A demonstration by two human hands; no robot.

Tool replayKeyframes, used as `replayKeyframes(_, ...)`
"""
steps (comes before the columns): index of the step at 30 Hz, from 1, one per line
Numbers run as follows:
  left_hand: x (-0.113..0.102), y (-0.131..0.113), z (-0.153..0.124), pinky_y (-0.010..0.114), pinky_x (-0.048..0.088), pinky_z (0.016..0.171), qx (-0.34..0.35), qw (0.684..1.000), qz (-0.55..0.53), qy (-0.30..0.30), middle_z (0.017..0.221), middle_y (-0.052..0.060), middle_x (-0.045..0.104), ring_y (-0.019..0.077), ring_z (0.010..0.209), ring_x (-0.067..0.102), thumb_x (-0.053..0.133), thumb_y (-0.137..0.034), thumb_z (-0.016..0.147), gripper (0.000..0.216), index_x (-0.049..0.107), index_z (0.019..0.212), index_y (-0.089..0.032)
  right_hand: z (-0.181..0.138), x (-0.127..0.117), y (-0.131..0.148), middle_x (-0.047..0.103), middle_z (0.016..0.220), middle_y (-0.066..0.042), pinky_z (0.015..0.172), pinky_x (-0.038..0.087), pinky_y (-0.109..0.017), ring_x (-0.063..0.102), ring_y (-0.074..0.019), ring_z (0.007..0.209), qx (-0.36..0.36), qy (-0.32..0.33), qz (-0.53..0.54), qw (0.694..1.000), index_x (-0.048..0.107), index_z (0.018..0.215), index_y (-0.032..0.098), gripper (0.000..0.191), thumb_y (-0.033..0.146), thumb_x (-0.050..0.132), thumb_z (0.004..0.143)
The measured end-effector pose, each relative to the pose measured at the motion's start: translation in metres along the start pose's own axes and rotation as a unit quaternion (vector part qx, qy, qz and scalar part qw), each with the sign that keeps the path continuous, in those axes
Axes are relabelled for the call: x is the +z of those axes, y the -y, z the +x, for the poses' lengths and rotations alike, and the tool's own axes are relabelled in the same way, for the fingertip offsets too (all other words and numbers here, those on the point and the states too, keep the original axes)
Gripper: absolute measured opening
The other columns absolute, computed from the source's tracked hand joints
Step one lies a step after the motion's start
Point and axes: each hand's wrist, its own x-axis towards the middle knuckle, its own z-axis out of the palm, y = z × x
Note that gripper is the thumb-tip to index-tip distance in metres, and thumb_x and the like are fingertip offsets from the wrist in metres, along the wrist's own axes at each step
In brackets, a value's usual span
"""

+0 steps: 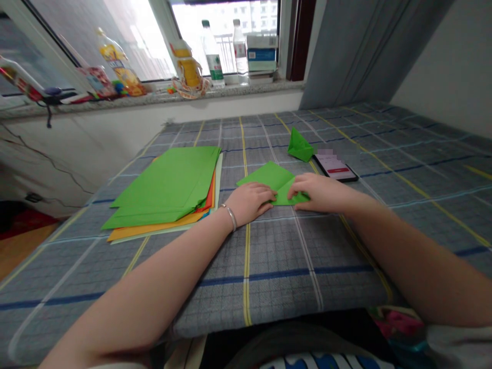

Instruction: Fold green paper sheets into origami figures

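Note:
A green sheet of paper [269, 177], partly folded, lies on the checked bed cover [277, 256]. My left hand [249, 201], with a silver bracelet on its wrist, presses down on the sheet's near edge with bent fingers. My right hand [321, 190] pinches the folded near corner of the same sheet from the right. The fingertips of both hands almost meet at the fold. A finished folded green paper shape [300, 146] stands farther back, beside a phone [337, 167].
A stack of coloured paper [169, 192], green on top with orange beneath, lies to the left. Bottles [212, 54] and boxes line the window sill [154, 97] behind. A grey curtain [361, 46] hangs at the right.

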Motion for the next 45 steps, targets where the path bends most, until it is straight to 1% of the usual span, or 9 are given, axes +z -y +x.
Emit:
replayKeyframes(2, -0.001, -0.003, 0.001, 0.038, 0.046, 0.1, 0.019, 0.999, 0.032, -0.006, 0.111, 0.006, 0.071, 0.021, 0.106, 0.065, 0.05, -0.029, 0.095, 0.019, 0.065, 0.102, -0.019, 0.004, 0.005, 0.008, 0.069, 0.1, -0.004, 0.084, 0.043, -0.032, 0.06, -0.0223, 0.099, -0.025, -0.008, -0.006, 1.0, 0.071, 0.094, 0.025, 0.016, 0.03, 0.068, 0.079)
replayKeyframes(8, 0.002, -0.007, 0.008, 0.031, 0.051, 0.08, 0.029, 0.995, 0.096, -0.004, 0.09, 0.005, 0.072, 0.0187, 0.086, 0.067, 0.048, -0.023, 0.094, 0.018, 0.065, 0.098, -0.017, 0.01, 0.012, 0.02, 0.069, 0.095, -0.004, 0.074, 0.04, -0.032, 0.061, -0.0218, 0.091, 0.0, -0.06, -0.059, 0.996, 0.069, 0.089, 0.024, 0.012, 0.029, 0.061, 0.082)
replayKeyframes(12, 0.008, -0.007, 0.012, 0.03, 0.049, 0.071, 0.008, 0.992, 0.115, -0.047, 0.081, 0.004, 0.071, 0.019, 0.077, 0.066, 0.051, -0.024, 0.093, 0.015, 0.063, 0.094, -0.016, 0.014, 0.019, 0.023, 0.069, 0.088, -0.002, 0.063, 0.035, -0.029, 0.06, -0.0193, 0.083, 0.043, -0.099, -0.028, 0.994, 0.063, 0.083, 0.022, 0.009, 0.028, 0.057, 0.082)
replayKeyframes(16, 0.011, -0.005, 0.012, 0.029, 0.044, 0.065, -0.007, 0.991, 0.108, -0.078, 0.075, 0.003, 0.069, 0.0181, 0.072, 0.065, 0.049, -0.032, 0.096, 0.021, 0.062, 0.088, -0.018, 0.017, 0.024, 0.024, 0.066, 0.081, 0.0, 0.059, 0.031, -0.028, 0.057, -0.016, 0.073, 0.061, -0.129, 0.003, 0.99, 0.06, 0.077, 0.023, 0.009, 0.027, 0.054, 0.082)
replayKeyframes(25, 0.004, -0.005, 0.009, 0.031, 0.042, 0.074, 0.031, 0.987, 0.124, -0.096, 0.085, 0.001, 0.069, 0.0175, 0.082, 0.061, 0.051, -0.026, 0.093, 0.014, 0.062, 0.089, -0.019, 0.014, 0.022, 0.028, 0.064, 0.08, 0.0, 0.057, 0.028, -0.028, 0.055, -0.0149, 0.071, 0.048, -0.151, -0.008, 0.987, 0.059, 0.075, 0.022, 0.012, 0.028, 0.053, 0.084)
replayKeyframes(31, 0.001, -0.004, 0.006, 0.033, 0.04, 0.073, 0.041, 0.98, 0.16, -0.115, 0.086, 0.001, 0.069, 0.0194, 0.086, 0.058, 0.053, -0.027, 0.093, 0.013, 0.062, 0.087, -0.02, 0.012, 0.019, 0.027, 0.063, 0.082, 0.0, 0.059, 0.03, -0.027, 0.055, -0.0145, 0.073, 0.031, -0.142, 0.012, 0.989, 0.058, 0.076, 0.022, 0.011, 0.027, 0.053, 0.084)
replayKeyframes(37, -0.001, -0.001, 0.003, 0.034, 0.04, 0.075, 0.021, 0.979, 0.16, -0.122, 0.091, 0.001, 0.07, 0.0201, 0.09, 0.057, 0.053, -0.027, 0.092, 0.012, 0.062, 0.087, -0.021, 0.01, 0.016, 0.021, 0.063, 0.08, 0.001, 0.06, 0.031, -0.026, 0.054, -0.0138, 0.07, 0.033, -0.158, 0.029, 0.986, 0.06, 0.076, 0.023, 0.007, 0.024, 0.056, 0.081)
replayKeyframes(42, -0.002, 0.001, 0.002, 0.032, 0.041, 0.076, -0.016, 0.984, 0.131, -0.118, 0.091, 0.002, 0.069, 0.0194, 0.09, 0.057, 0.053, -0.026, 0.092, 0.012, 0.062, 0.087, -0.02, 0.009, 0.014, 0.017, 0.064, 0.081, 0.002, 0.061, 0.033, -0.026, 0.056, -0.0139, 0.071, 0.033, -0.167, 0.054, 0.984, 0.061, 0.076, 0.023, 0.004, 0.022, 0.058, 0.079)
replayKeyframes(45, -0.003, 0.001, 0.002, 0.032, 0.041, 0.075, -0.014, 0.985, 0.13, -0.115, 0.091, 0.002, 0.069, 0.0194, 0.088, 0.058, 0.052, -0.026, 0.092, 0.012, 0.062, 0.086, -0.02, 0.009, 0.015, 0.016, 0.064, 0.082, 0.001, 0.061, 0.034, -0.026, 0.056, -0.0141, 0.071, 0.031, -0.171, 0.053, 0.983, 0.061, 0.077, 0.023, 0.004, 0.023, 0.058, 0.079)
